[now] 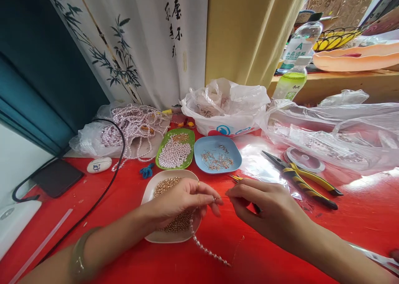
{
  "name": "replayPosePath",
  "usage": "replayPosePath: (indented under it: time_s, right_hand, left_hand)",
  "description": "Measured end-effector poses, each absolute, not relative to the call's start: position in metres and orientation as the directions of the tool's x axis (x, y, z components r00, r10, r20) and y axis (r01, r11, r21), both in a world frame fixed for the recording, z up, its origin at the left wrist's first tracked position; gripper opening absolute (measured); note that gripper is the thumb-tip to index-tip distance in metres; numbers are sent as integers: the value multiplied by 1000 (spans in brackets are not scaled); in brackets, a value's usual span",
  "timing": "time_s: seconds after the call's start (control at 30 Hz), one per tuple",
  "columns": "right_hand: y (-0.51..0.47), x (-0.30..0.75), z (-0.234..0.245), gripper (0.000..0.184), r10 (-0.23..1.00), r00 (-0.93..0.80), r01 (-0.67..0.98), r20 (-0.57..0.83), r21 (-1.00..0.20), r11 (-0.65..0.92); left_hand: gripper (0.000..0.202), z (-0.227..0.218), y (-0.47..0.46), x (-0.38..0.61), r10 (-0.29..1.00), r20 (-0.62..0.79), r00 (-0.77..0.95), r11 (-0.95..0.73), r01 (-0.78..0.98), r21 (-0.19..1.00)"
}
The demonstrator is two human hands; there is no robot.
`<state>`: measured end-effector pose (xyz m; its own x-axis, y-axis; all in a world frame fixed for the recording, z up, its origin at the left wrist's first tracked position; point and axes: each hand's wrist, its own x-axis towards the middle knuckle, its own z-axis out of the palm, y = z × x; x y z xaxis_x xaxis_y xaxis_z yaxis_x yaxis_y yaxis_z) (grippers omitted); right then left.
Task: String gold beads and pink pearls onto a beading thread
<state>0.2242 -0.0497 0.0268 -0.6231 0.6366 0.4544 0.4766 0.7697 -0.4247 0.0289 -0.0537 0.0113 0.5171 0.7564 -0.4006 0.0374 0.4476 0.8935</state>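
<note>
My left hand (183,201) is pinched shut on the end of a pearl bead strand (212,254), which trails down onto the red table (124,201). It hovers over a white tray (162,236) of small gold beads. My right hand (264,209) is closed close to the left fingertips. It grips a small yellow-handled tool (237,178) and seems to pinch something tiny that I cannot make out.
A green tray (175,150) of pearls and a blue tray (217,154) of metal pins sit behind. Yellow-handled pliers (304,180) lie to the right near a wire spool (304,160). Plastic bags (224,105), pearl strings (134,128), bottles (293,82) and a black cable (102,192) surround.
</note>
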Motion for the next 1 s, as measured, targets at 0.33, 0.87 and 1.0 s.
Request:
replayPosePath:
  time_s: [0.33,0.87,1.0]
  right_hand:
    - [-50,225,25,22,593,-679,463,433,-373,804]
    - [-51,226,25,22,555,-682,447,476,-329,831]
    - [-51,226,25,22,563,-678,448,473,-340,827]
  left_hand:
    - [21,14,-54,29,757,-399,518,444,39,895]
    - [23,16,-55,30,759,-403,511,450,37,892]
    - [25,15,-55,29,757,-403,515,443,49,895]
